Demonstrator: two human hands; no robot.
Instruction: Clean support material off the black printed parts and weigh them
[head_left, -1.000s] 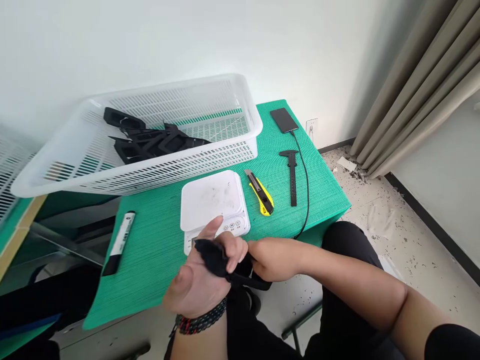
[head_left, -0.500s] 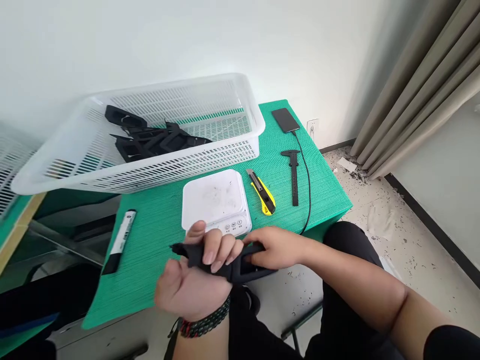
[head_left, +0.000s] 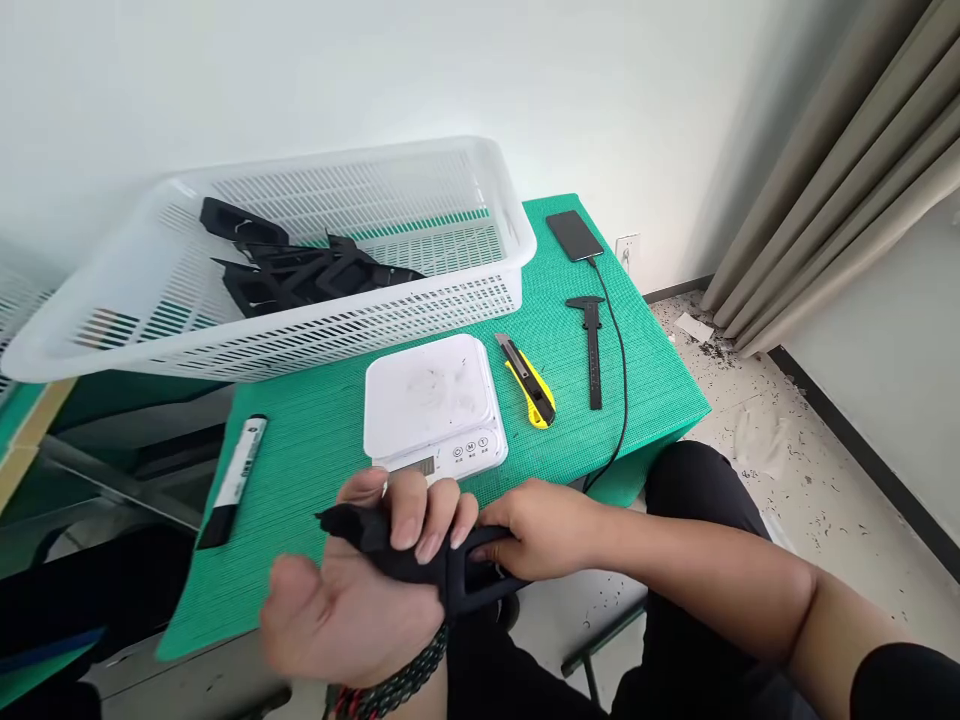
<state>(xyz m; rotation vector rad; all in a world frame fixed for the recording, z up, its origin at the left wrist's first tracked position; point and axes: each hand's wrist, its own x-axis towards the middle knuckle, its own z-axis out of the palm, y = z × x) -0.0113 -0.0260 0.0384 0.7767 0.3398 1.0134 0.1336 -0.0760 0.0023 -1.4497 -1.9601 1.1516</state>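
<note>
A black plastic part is held in front of me at the near edge of the green table. My left hand, palm up with a bead bracelet at the wrist, curls its fingers over the part's pointed left end. My right hand grips the part's right end, where there is a loop-like opening. Just behind the hands sits a white digital scale with nothing on its platform.
A white slotted basket at the back holds several more black parts. On the table lie a yellow utility knife, a black caliper, a phone with a cable, and a marker. Curtains hang at right.
Both hands have shifted left and slightly toward me with the black part, which has turned so its pointed end sticks out to the left. The scale display is now uncovered.
</note>
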